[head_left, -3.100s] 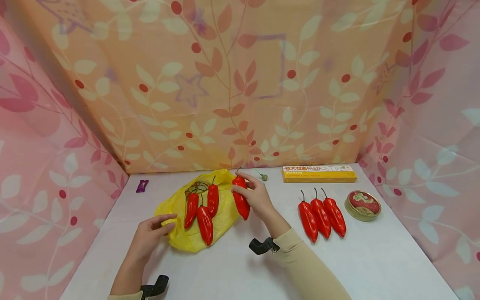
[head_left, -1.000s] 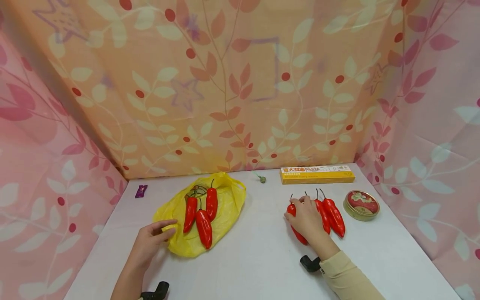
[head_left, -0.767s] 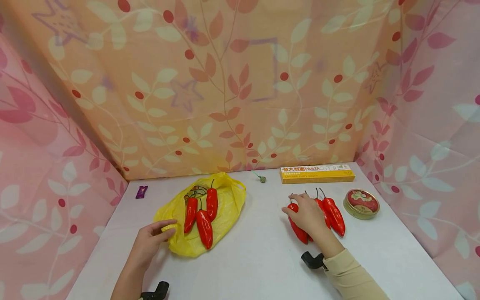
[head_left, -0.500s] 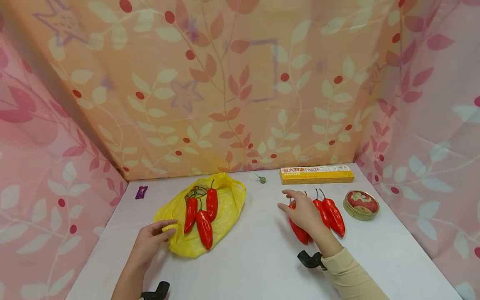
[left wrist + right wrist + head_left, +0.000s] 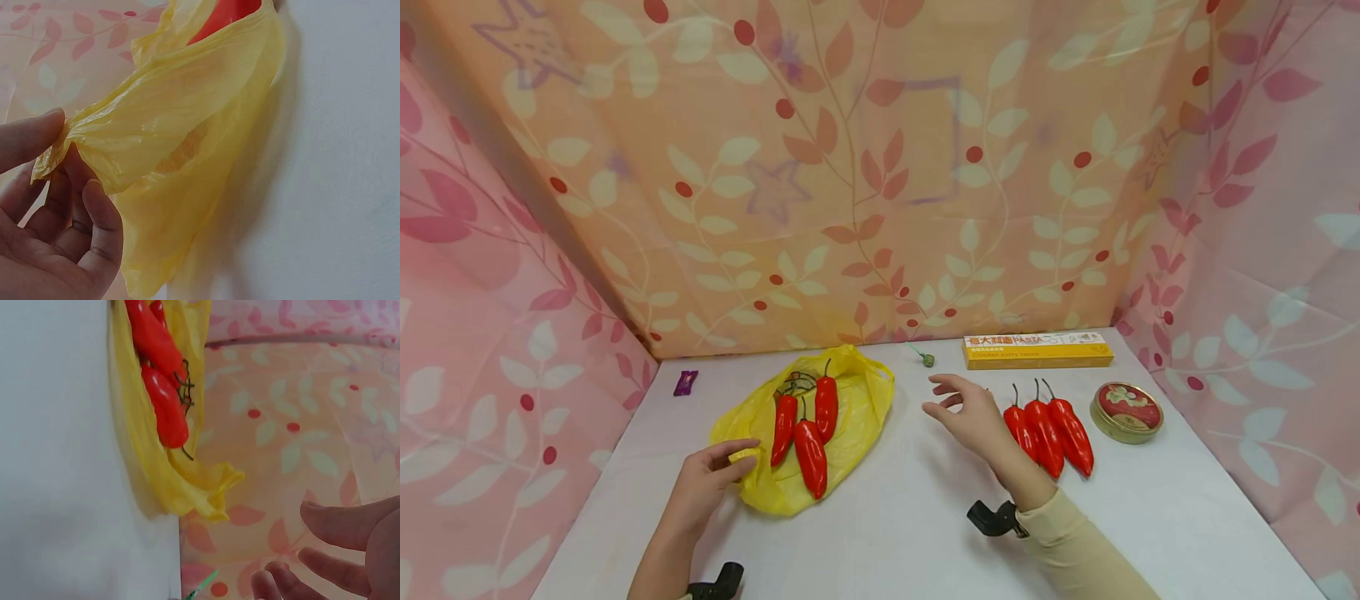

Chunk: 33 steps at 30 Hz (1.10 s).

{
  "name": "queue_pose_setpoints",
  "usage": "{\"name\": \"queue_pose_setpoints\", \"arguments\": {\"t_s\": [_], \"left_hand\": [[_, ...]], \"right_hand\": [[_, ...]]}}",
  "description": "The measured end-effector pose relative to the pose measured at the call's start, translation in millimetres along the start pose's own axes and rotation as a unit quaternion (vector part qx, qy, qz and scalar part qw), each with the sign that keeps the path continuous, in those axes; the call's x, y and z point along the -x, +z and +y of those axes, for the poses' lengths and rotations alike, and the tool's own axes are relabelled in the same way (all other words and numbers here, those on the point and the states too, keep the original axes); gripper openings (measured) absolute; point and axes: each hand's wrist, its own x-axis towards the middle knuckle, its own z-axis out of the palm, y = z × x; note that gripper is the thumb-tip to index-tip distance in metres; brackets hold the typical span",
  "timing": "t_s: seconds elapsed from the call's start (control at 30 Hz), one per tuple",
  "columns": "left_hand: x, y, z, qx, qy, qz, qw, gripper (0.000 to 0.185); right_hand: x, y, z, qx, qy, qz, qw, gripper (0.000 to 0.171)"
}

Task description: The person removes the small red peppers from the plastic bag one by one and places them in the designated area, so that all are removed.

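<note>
My left hand [image 5: 700,487] pinches the near-left edge of a yellow plastic bag [image 5: 861,417]; the left wrist view shows thumb and fingers gathering the film [image 5: 169,119]. Three red chili peppers [image 5: 810,458] with dark stems lie on the opened-out bag. My right hand [image 5: 977,421] is above the table between the bag and a row of red peppers [image 5: 1042,437]. Its fingers are apart, loosely bent, with nothing between them. Behind this hand and wrist, the row's left end is partly hidden. In the right wrist view, the bag's peppers [image 5: 165,409] appear beyond the fingers.
A yellow-and-white pasta box [image 5: 1037,357] lies along the back. Right of the pepper row stands a round red-and-gold tin [image 5: 1126,412]. A small green round item [image 5: 928,360] sits behind my right hand; a purple-wrapped candy [image 5: 685,382] lies at back left.
My right hand carried one pepper from the bag to the right-hand row, let it go, then moved back left without it. My left hand has kept its place at the bag.
</note>
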Motion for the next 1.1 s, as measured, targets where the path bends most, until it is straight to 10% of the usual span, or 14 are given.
{"name": "queue_pose_setpoints", "arguments": {"t_s": [1.1], "left_hand": [[2.6, -0.1, 0.7, 0.000, 0.003, 0.008, 1.0000, 0.037]], "right_hand": [[-13.7, 95.2, -39.9, -0.120, -0.050, -0.077, 0.988, 0.054]]}}
